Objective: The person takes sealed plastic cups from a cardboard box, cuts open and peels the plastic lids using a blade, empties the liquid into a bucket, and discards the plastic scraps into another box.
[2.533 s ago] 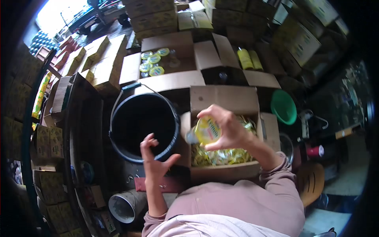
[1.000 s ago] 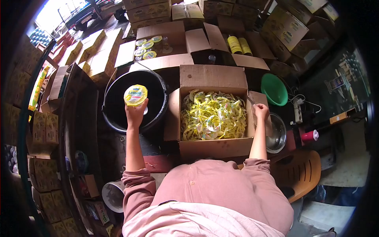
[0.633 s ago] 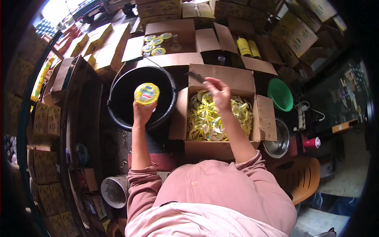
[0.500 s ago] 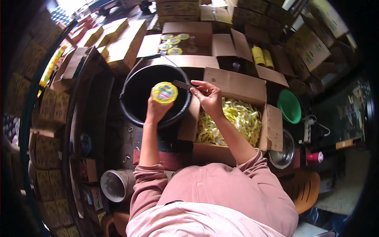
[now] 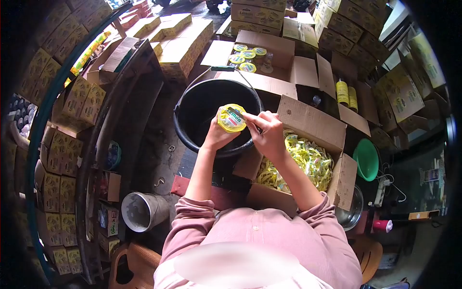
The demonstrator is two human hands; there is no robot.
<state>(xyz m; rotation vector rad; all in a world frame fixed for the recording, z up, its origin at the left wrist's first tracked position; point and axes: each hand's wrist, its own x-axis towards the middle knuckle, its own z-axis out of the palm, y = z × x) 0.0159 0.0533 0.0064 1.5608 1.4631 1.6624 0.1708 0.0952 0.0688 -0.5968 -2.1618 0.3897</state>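
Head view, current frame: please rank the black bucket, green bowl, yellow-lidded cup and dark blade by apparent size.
1. black bucket
2. green bowl
3. yellow-lidded cup, held in the left hand
4. dark blade, visible part only; the right hand holds it

Differing distances from the camera leave true sizes unsure.

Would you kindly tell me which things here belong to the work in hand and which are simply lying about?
Seemingly in use:
Lemon cup, in the left hand
dark blade, in the right hand
black bucket below
carton of yellow strips alongside

Apparently just lying about:
green bowl
metal bowl
pale bucket
white power strip
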